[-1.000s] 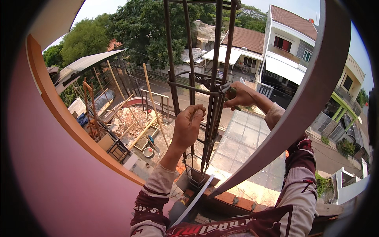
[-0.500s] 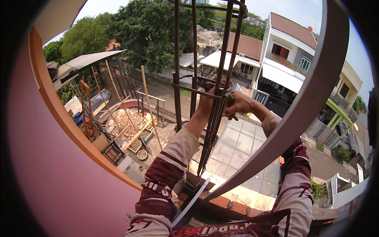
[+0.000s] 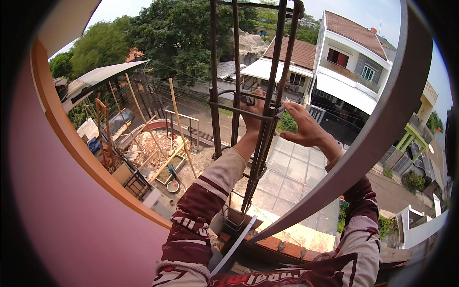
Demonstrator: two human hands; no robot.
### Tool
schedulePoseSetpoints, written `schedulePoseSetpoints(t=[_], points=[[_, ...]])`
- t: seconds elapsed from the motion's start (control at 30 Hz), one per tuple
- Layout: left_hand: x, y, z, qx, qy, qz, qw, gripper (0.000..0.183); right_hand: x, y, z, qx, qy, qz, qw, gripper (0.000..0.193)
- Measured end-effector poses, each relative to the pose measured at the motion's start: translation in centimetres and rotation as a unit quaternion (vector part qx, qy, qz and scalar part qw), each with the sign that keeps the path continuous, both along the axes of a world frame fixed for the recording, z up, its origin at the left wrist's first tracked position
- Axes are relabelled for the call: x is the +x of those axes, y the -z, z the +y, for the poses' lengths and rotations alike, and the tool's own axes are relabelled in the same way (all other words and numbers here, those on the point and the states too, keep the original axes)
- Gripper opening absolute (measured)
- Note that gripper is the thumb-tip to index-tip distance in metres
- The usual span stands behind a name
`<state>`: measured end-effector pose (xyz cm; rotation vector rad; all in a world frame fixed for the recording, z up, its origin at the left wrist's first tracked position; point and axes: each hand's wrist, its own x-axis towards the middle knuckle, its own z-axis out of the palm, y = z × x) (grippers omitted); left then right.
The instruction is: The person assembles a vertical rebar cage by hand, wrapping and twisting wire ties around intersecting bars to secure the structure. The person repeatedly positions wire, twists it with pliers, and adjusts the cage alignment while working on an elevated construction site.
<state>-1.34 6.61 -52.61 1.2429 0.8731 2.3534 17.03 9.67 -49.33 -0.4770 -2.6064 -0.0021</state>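
A tall cage of dark steel reinforcing bars (image 3: 214, 95) rises in front of me, tied round with bent steel stirrups (image 3: 234, 111). My left hand (image 3: 254, 111) reaches in among the bars at one stirrup. Its fingers are closed around a small dark metal piece (image 3: 247, 99), partly hidden by bars and too unclear to name. Just right of the cage, my right hand (image 3: 308, 126) is open, thumb and fingers apart, holding nothing visible. Its fingertips are close to the stirrup's corner (image 3: 276, 112); whether they touch it I cannot tell.
A curved-looking grey frame (image 3: 354, 167) crosses in front of my right arm. The pink wall with its orange edge (image 3: 95, 167) borders the left. Below are brickwork (image 3: 287, 248), a tiled surface (image 3: 291, 172), bamboo poles (image 3: 179, 124) and rubble (image 3: 150, 143); houses stand across the street.
My right hand has opened and drawn back slightly to the right from the stirrup corner, where its fingers were curled. My left hand stays among the bars.
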Motion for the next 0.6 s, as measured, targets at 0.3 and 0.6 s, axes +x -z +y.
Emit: schedulePoseSetpoints(t=[0.3, 0.6], points=[[-0.2, -0.3, -1.2, -0.007, 0.070, -0.023, 0.997, 0.026, -8.4, 8.3, 3.0, -0.040, -0.009, 0.270, 0.962, 0.037], [-0.8, 0.3, -3.2, -0.003, 0.265, -0.102, 0.959, 0.021, -3.5, 1.0, 2.6, -0.654, -0.147, -0.118, 0.733, 0.031]])
